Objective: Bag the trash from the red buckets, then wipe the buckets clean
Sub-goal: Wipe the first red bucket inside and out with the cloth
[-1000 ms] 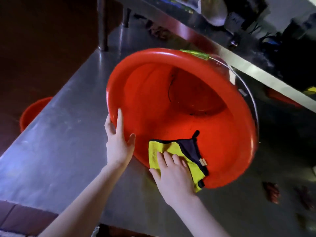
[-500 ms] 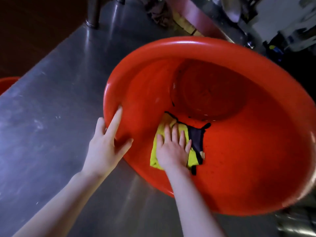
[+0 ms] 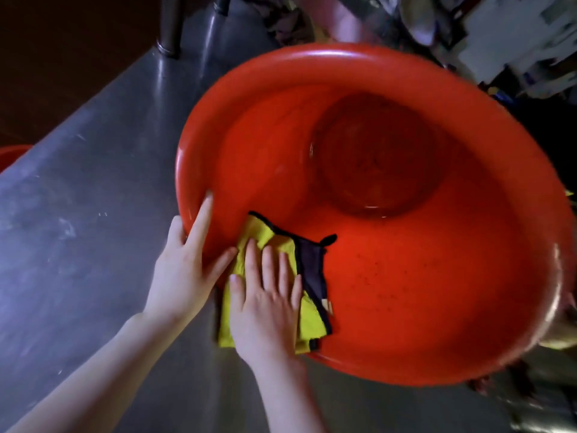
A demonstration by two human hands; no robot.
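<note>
Because the red bucket (image 3: 406, 276) lies tipped on the steel table (image 3: 78, 214), mouth toward the person, its near wall is reachable: the right hand (image 3: 265, 310) presses a yellow cloth (image 3: 262, 232) there with flat fingers, while the left hand (image 3: 184, 276), fingers spread, braces the rim.

Second red bucket (image 3: 11, 156) is mostly cut off at the left edge, clutter (image 3: 505, 48) top right is just blur.
</note>
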